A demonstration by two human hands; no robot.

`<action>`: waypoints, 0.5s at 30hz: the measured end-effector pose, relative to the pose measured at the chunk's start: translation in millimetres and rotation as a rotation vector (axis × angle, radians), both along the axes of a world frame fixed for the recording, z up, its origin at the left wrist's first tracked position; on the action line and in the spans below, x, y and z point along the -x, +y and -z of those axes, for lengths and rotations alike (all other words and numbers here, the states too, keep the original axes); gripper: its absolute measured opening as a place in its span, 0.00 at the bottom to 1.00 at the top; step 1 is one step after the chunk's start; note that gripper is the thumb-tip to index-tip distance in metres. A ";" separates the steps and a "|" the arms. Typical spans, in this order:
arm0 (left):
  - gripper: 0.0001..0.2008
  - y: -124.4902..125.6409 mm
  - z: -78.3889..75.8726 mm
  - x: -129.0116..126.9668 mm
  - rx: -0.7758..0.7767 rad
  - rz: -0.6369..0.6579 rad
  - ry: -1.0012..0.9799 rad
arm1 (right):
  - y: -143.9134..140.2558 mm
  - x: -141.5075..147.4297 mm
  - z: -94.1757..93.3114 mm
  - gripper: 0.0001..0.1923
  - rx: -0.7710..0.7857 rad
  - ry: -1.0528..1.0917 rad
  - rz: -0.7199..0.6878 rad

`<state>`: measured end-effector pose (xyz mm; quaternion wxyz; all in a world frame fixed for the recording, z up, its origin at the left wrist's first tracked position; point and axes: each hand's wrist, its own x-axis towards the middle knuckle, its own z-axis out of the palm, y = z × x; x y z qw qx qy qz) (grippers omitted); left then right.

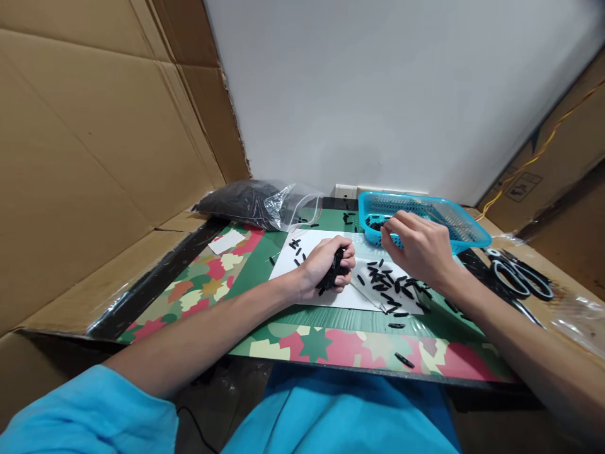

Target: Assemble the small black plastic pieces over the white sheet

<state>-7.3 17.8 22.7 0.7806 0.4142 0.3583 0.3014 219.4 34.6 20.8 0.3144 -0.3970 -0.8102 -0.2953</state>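
Observation:
My left hand (328, 265) is closed around a bunch of small black elongated pieces (333, 272), held above a white sheet (316, 238). My right hand (418, 243) is at the front left part of a light blue plastic basket (466, 232), with its fingers curled and the fingertips brought together. Whatever may be between those fingertips is too small to make out. Dark pieces (377, 224) lie in the basket beside the fingertips. More loose black pieces (382, 277) are scattered over the sheet between my hands.
A clear zip bag (258, 203) full of dark material lies at the back left. Scissors (517, 274) lie to the right of the basket. A white paper scrap (227, 241) rests on the patterned green board (258, 268). Cardboard (104, 126) stands at the left, and a white wall (378, 94) rises behind.

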 end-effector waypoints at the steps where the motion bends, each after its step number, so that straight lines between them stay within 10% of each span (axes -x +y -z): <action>1: 0.16 1.0 0.1 0.8 0.006 -0.007 -0.002 | 6.0 -2.2 -3.3 0.14 -0.001 -0.008 0.068; 5: 0.16 3.5 1.9 2.3 0.019 -0.016 -0.007 | 24.7 -8.5 -11.9 0.09 0.053 0.060 0.125; 15: 0.13 -4.2 8.5 -9.8 -0.090 -0.094 0.153 | -20.8 28.9 25.1 0.10 -0.033 -0.038 -0.578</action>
